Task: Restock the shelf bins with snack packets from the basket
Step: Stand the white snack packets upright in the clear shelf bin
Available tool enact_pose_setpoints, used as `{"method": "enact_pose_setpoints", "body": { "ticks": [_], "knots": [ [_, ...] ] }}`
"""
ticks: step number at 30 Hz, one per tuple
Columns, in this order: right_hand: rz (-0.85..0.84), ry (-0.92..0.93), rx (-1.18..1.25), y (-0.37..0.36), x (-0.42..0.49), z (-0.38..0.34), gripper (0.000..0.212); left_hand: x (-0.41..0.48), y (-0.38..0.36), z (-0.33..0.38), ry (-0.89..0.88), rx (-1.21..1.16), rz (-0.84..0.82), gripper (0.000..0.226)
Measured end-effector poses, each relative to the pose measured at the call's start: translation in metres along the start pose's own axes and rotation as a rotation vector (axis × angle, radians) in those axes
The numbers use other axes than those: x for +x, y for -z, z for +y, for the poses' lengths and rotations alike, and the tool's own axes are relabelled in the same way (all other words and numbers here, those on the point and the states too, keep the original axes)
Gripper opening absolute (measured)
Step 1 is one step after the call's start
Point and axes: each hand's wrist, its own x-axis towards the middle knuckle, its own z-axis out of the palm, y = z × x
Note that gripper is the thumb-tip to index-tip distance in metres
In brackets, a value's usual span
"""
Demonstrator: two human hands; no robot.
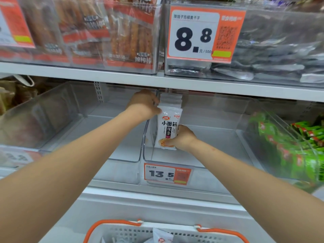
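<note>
Several white snack packets (169,125) stand upright in a row against the left wall of a clear plastic shelf bin (198,163). My left hand (144,105) grips the top left of the row, reaching over the bin wall. My right hand (183,137) holds the bottom of the front packet, thumb across its lower edge. At the bottom of the view the grey basket (133,232) with orange handles holds more white packets (162,236).
A clear bin (114,137) sits to the left of the one I work in. Green packets (291,148) fill the bin on the right. Above, a shelf board (175,81) carries bins of red and silver packets. A 13.5 price tag (166,173) hangs on the bin front.
</note>
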Motion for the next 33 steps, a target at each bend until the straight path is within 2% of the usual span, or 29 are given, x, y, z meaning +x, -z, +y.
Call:
{"method": "enact_pose_setpoints", "body": {
  "ticks": [5,9,12,14,16,19,21,23,27,30,33],
  "knots": [
    [0.011,-0.012,-0.120,-0.006,0.003,-0.002,0.052,-0.009,0.000,0.003,0.000,0.000,-0.012,0.035],
    [-0.006,-0.044,-0.143,-0.001,-0.006,-0.007,0.049,-0.020,-0.001,0.004,0.005,-0.037,0.017,0.037],
    [-0.018,-0.043,-0.196,0.013,-0.029,-0.016,0.053,-0.042,-0.002,0.007,-0.029,-0.046,0.049,0.026],
    [0.051,-0.014,-0.206,0.023,-0.051,-0.022,0.050,-0.065,0.000,0.014,-0.057,-0.024,0.111,0.013],
    [0.218,0.107,-0.234,0.028,-0.076,-0.023,0.040,-0.092,0.001,0.022,-0.087,-0.023,0.177,0.006],
    [0.457,0.403,-0.211,0.025,-0.118,-0.014,0.025,-0.135,0.000,0.034,-0.127,-0.056,0.220,0.009],
    [0.517,0.537,-0.206,0.019,-0.146,-0.003,0.018,-0.165,-0.006,0.039,-0.116,-0.105,0.176,0.005],
    [0.516,0.587,-0.181,0.009,-0.171,0.009,0.014,-0.194,-0.016,0.039,-0.079,-0.179,0.068,0.008],
    [0.327,0.448,-0.191,-0.024,-0.208,0.051,0.017,-0.245,-0.037,0.017,-0.015,-0.316,-0.237,0.009],
    [-0.014,0.210,-0.287,-0.053,-0.216,0.093,0.018,-0.270,-0.050,-0.010,0.067,-0.320,-0.376,0.012],
    [-0.295,-0.071,-0.301,-0.085,-0.217,0.135,0.017,-0.275,-0.062,-0.031,0.108,-0.169,-0.511,0.009]
  ]
}}
